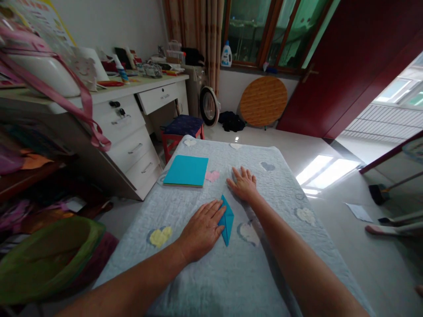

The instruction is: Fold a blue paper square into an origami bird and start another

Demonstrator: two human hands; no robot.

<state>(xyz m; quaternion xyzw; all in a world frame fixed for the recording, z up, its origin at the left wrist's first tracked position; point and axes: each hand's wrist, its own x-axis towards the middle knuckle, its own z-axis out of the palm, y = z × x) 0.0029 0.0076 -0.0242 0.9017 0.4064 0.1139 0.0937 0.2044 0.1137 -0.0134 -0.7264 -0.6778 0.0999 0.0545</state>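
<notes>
A folded piece of blue paper (pixel 228 219), shaped like a narrow diamond, lies on the cloth-covered table (pixel 257 281). My left hand (pixel 203 226) rests flat over its left side, fingers stretched out, hiding part of it. Beyond the folded paper and to its right, my right hand (pixel 243 184) lies palm down on the cloth with its fingers spread, holding nothing. A stack of square blue paper (pixel 187 171) sits farther back on the table, to the left of my right hand.
A white desk with drawers (pixel 130 145) stands at the left, a stool (pixel 183 125) beside it. Behind the table are an open washing machine door (pixel 209 106) and a round wooden tabletop (pixel 263 101). A green mesh basket (pixel 49 259) is at the lower left.
</notes>
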